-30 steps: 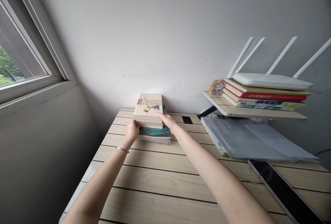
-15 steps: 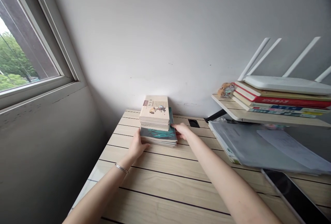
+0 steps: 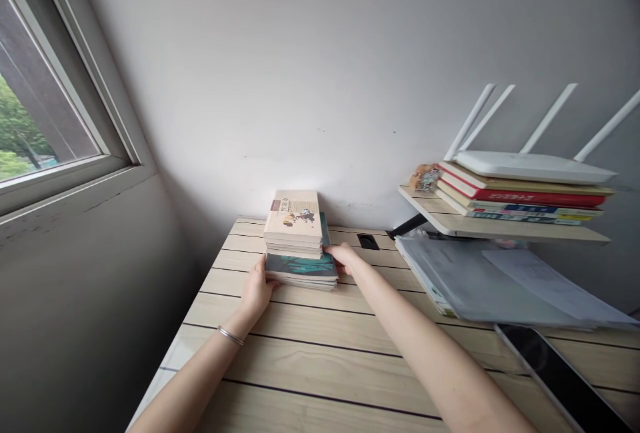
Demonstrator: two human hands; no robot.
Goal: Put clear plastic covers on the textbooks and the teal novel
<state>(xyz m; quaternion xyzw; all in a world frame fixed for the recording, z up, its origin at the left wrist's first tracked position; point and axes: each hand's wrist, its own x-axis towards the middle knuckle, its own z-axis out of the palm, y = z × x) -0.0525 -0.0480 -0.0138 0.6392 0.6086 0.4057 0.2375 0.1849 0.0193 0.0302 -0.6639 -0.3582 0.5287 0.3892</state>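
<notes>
A stack of books stands near the back of the slatted table, close to the wall. On top are several cream paperbacks [image 3: 293, 216], the uppermost with small drawn figures on its cover. Beneath them lie wider books, the top one with a dark grey and teal cover [image 3: 303, 265]. My left hand [image 3: 257, 288] grips the left front corner of these lower books, thumb along the front edge. From the right side, my right hand [image 3: 343, 257] holds the lower books' edge, its fingertips partly hidden against the stack.
A raised shelf [image 3: 455, 225] at the right carries more books [image 3: 540, 197], a white router [image 3: 535, 165] and a small brown ornament [image 3: 423, 177]. Under it lie grey folders with papers [image 3: 480, 286]. A black-screened tablet [image 3: 560, 373] rests at the front right. A black socket cover [image 3: 369, 241] sits in the tabletop.
The view has shifted a little to the right and up, so everything appears slightly farther left and lower. Both hands keep their places on the stack.
</notes>
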